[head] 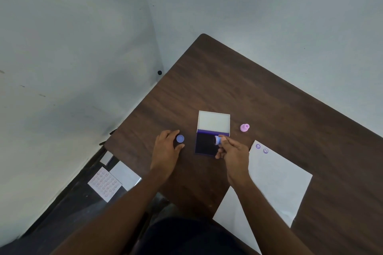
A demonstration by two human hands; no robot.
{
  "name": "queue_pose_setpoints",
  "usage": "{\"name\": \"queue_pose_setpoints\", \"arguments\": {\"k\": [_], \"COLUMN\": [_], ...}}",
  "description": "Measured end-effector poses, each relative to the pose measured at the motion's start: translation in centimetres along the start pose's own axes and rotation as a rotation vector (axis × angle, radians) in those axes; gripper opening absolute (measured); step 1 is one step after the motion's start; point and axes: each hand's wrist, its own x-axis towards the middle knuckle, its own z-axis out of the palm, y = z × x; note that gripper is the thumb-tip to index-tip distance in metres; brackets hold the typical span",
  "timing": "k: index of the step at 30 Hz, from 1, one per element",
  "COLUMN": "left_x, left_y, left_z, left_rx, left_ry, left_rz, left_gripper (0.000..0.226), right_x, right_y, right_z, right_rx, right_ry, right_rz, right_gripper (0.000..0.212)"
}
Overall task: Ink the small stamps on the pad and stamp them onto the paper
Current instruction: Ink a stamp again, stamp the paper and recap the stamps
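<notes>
stamp, small and blue, sits tipped sideways in the right hand, pinched at its fingertips just over the dark ink pad. left of the pad, the left hand curls loosely beside a blue cap. right lie a pink stamp and paper bearing two prints.

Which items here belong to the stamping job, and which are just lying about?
In use: ink pad, blue stamp in right hand, blue cap by left hand, pink stamp, paper.

Lying about: dotted sheet, white cards off the table.
</notes>
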Motion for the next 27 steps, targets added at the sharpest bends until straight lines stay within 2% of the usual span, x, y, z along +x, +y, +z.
{"name": "queue_pose_setpoints", "arguments": {"k": [7, 13, 19, 27], "left_x": [0.5, 0.5, -0.1, -0.7], "left_y": [0.1, 1.5, 2.8, 4.5], "left_z": [0.2, -0.8, -1.9, -2.9], "left_rx": [-0.051, -0.211, -0.291, -0.573], "left_ry": [0.051, 0.0, 0.064, -0.09], "left_rz": [0.012, -0.107, 0.084, -0.03], "left_gripper": [0.037, 0.042, 0.034, 0.033], "right_x": [-0.3, -0.1, 0.1, 0.1], "right_y": [0.1, 0.0, 0.1, 0.2], "right_z": [-0.2, -0.1, 0.3, 0.6], "right_rx": [0.021, 0.044, 0.066, 0.098], "right_ry": [0.004, 0.015, 0.023, -0.006], "right_rz": [0.01, 0.023, 0.068, 0.096], "right_gripper": [0.016, 0.014, 0.013, 0.018]}}
